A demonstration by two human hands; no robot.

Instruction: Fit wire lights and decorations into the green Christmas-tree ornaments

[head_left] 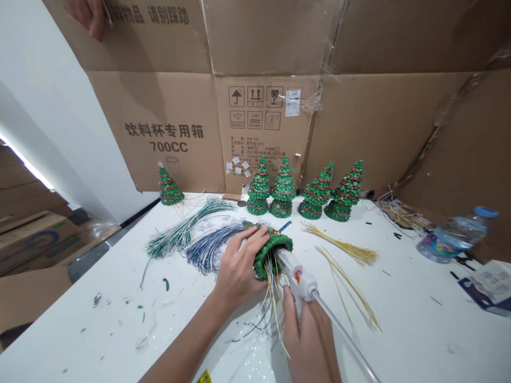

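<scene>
My left hand (241, 263) is closed around a small green Christmas tree ornament (285, 242), which lies on its side with its hollow base turned toward me. Thin white, yellow and blue wires (273, 298) trail out of that opening onto the table. In my right hand (307, 335) is a white glue gun (305, 282), its front end inside the hollow base, so its nozzle is hidden. A clear glue stick (347, 338) runs out of its back. Left of the ornament lie a bundle of blue wires (211, 247) and a bundle of green wires (179, 229).
Several finished-looking trees (281, 191) stand along the back, with one tree (171, 186) at far left. Yellow wires (347, 244), a water bottle (455, 236) and a small box (489, 287) are on the right. Cardboard (255, 42) walls the white table (120, 330). Another person's hand (93, 18) shows at upper left.
</scene>
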